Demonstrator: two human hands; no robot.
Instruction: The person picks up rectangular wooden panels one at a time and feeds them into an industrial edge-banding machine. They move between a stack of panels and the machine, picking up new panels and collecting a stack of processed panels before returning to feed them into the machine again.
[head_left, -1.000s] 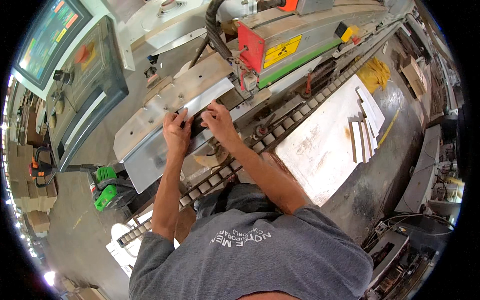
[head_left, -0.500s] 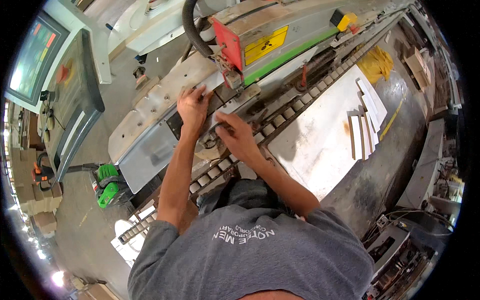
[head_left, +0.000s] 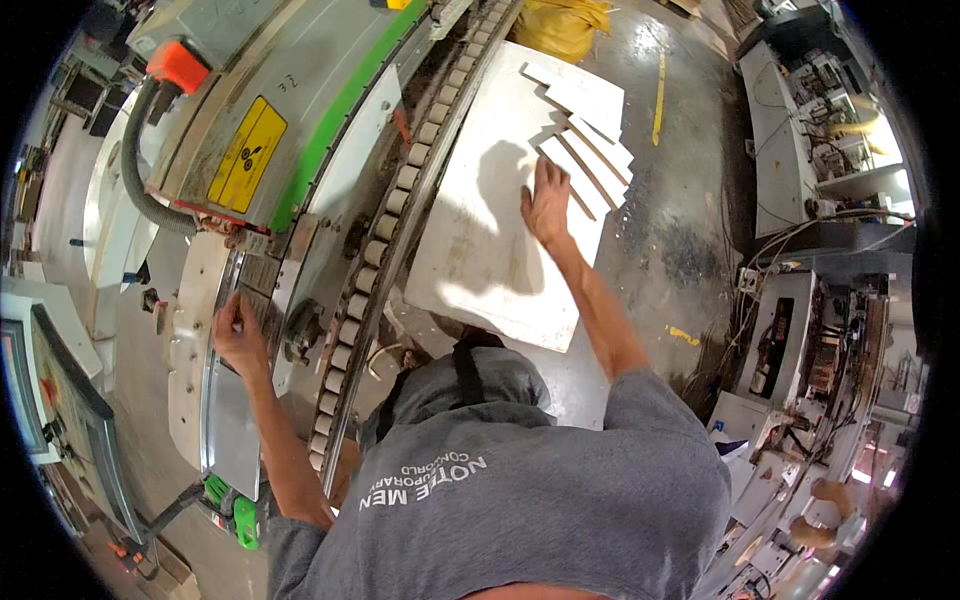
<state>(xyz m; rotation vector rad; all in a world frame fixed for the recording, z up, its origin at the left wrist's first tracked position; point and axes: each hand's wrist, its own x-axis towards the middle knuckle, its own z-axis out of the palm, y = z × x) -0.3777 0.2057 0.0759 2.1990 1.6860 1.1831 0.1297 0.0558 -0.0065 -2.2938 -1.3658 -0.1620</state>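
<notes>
My right hand (head_left: 548, 203) reaches over a large white board (head_left: 470, 220), its fingers stretched toward the near corner of a white panel (head_left: 571, 180). Whether the fingertips touch that panel cannot be made out. Several narrow white panels with brown edges lie fanned out there, overlapping. On the left, my left hand (head_left: 240, 338) is at the metal table (head_left: 232, 440) of an edge-working machine, fingers curled and pressed together. Anything between those fingers is too small or hidden to name.
A roller track (head_left: 365, 280) runs between the machine and the white board. The machine's grey cover (head_left: 300, 110) has a green stripe and a yellow label (head_left: 247, 155). A control panel (head_left: 75, 400) stands at the left, a yellow bag (head_left: 560, 28) at the far end.
My right hand has left the machine and moved right to the white panels. My left hand stays by the machine. The whole view has turned toward the right.
</notes>
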